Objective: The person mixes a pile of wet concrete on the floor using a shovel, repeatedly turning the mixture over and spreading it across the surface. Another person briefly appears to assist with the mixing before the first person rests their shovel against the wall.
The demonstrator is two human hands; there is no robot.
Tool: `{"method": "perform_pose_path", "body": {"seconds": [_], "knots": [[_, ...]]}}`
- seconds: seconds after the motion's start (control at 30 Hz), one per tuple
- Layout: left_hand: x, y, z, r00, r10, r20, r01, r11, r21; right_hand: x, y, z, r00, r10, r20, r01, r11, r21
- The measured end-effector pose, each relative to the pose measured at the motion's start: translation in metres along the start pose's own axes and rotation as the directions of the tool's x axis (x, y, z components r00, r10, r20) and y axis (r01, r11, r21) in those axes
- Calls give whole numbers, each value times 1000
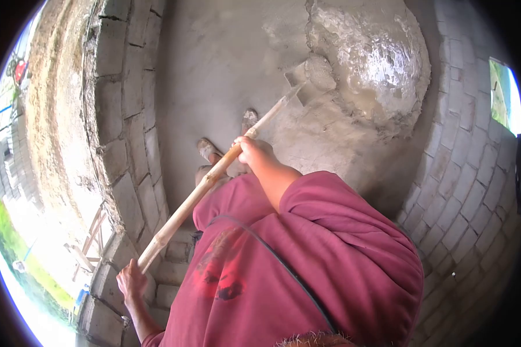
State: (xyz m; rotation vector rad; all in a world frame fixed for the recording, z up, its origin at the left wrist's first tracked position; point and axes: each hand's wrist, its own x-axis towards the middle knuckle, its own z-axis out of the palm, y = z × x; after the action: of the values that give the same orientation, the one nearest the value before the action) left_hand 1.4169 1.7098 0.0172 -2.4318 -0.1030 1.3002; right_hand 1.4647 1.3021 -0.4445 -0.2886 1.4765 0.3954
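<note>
A shovel with a long, pale wooden handle (188, 205) slants across the view from lower left to upper middle. My left hand (132, 280) is wrapped round the rear end of the handle. Farther forward, my right hand (252, 150) grips the same handle. The flat shovel blade (295, 76) is at the left edge of a wet, shiny mound of grey mortar (382, 61). A lump of mortar (320, 72) covers the blade's far part, so its tip is hidden.
A block wall (124, 110) runs along the left, with bare soil (55, 115) beyond it. Another block wall (463, 150) with a bright opening (503, 92) curves along the right. My shoes (205, 149) are on the grey floor (214, 69), left of the mortar.
</note>
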Motion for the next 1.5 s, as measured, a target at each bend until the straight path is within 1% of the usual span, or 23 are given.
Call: {"method": "perform_pose_path", "body": {"seconds": [0.07,0.17,0.23,0.27,0.3,0.37,0.4,0.5,0.63,0.73,0.83,0.93,0.97,1.0,1.03,1.1,1.13,1.17,1.2,1.23,1.27,1.43,1.5], "knots": [[14,14,-11,997,62,34,-60,996,-59,-5,-30,-10,996,-63,-60,58,995,-80],[38,34,-23,973,184,141,-154,967,-202,-13,-73,-29,952,-229,-202,148,925,-350],[56,42,-27,937,285,202,-213,925,-314,-1,-98,-53,869,-370,-328,145,825,-546],[64,47,-31,908,353,225,-274,908,-316,0,-109,-65,836,-438,-330,178,786,-592],[72,53,-42,874,371,315,-237,889,-391,-2,-117,-75,797,-502,-335,203,745,-635],[85,59,-61,759,422,495,-143,850,-506,-6,-127,-90,702,-585,-407,195,707,-680],[97,54,-53,738,470,484,-172,825,-539,-10,-127,-101,650,-619,-442,182,691,-700],[131,40,-50,597,613,518,-221,746,-628,-26,-127,-112,577,-638,-510,96,673,-733],[140,22,-70,636,604,479,-334,776,-535,-47,-91,-100,442,-662,-605,215,733,-645],[147,-13,-52,782,578,235,-495,804,-330,-51,-64,-88,679,-593,-433,364,784,-503],[137,-48,-53,884,443,147,-410,888,-209,-50,-37,-43,854,-372,-364,346,928,-136],[120,-83,-59,950,300,88,-292,952,-97,-34,3,16,919,-289,-270,313,949,48],[112,-91,-68,965,254,60,-250,966,-69,-22,18,32,950,-272,-152,282,958,53],[106,-102,-73,976,215,25,-215,976,-32,-3,35,48,968,-228,-100,237,968,81],[99,-112,-77,984,179,-7,-179,984,6,0,52,70,975,-198,-103,210,970,121],[82,-131,-86,995,83,-59,-79,995,57,14,84,105,996,-93,-5,92,990,109],[80,-152,-79,990,105,-96,-99,993,62,5,100,125,997,-80,8,79,992,103],[69,-151,-92,998,9,-67,-7,999,37,25,117,138,995,-65,74,60,996,72],[65,-164,-85,994,-3,-107,6,999,32,6,123,157,997,-7,76,4,999,42],[58,-162,-96,995,-48,-91,53,997,63,24,137,170,996,43,78,-47,998,47],[53,-168,-97,992,-71,-101,82,991,102,14,142,186,997,39,60,-43,997,61],[46,-125,-159,982,-109,-152,136,975,176,22,122,231,978,76,194,-93,992,81],[61,-102,-183,978,-107,-181,140,973,182,24,90,244,982,97,159,-112,990,88]]}}
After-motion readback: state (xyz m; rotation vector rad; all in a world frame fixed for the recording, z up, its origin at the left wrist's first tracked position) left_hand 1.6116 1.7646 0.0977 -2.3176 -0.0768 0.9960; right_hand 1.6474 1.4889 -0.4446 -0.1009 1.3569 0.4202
